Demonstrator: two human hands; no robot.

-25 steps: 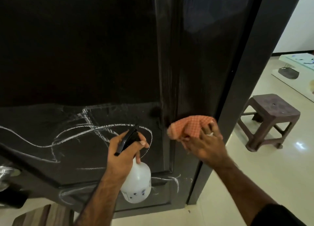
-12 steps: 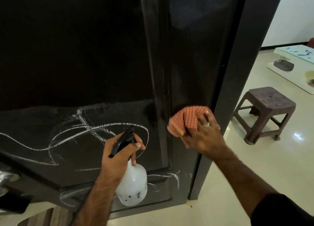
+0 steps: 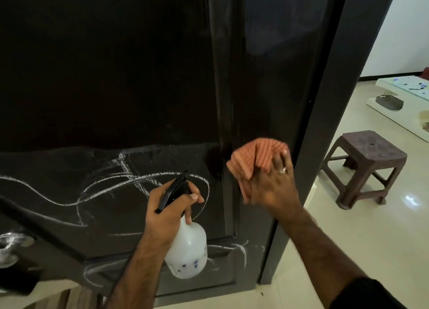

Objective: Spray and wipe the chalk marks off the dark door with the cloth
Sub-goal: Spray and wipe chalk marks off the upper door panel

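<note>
The chalk marks [image 3: 130,185] are looping in white across the lower panel of the dark door [image 3: 116,76], with more strokes trailing along the bottom rail near the door's edge; the upper part of the door is showing no chalk. The orange checked cloth [image 3: 255,160] is sitting against the door's right-hand stile, just beside the remaining scribbles, and it is bunched rather than folded flat, which is giving a thick pad to rub with. The right hand [image 3: 271,188] is pressing it to the wood with the fingers spread over the cloth and the lower folds gathered under the palm, so the hand is bearing on the surface while keeping hold of the fabric. The left hand [image 3: 169,206] is wrapping round the neck of the white spray bottle [image 3: 188,253], the index finger lying along the black trigger head, nozzle pointing at the chalked panel; holding it there is keeping the spray ready for the marks just ahead of it. Judging by how much chalk is showing, the job is looking well short of done. Beyond the door's edge a brown plastic stool [image 3: 369,164] is standing on the pale tiled floor [image 3: 348,250], well apart from the work
</note>
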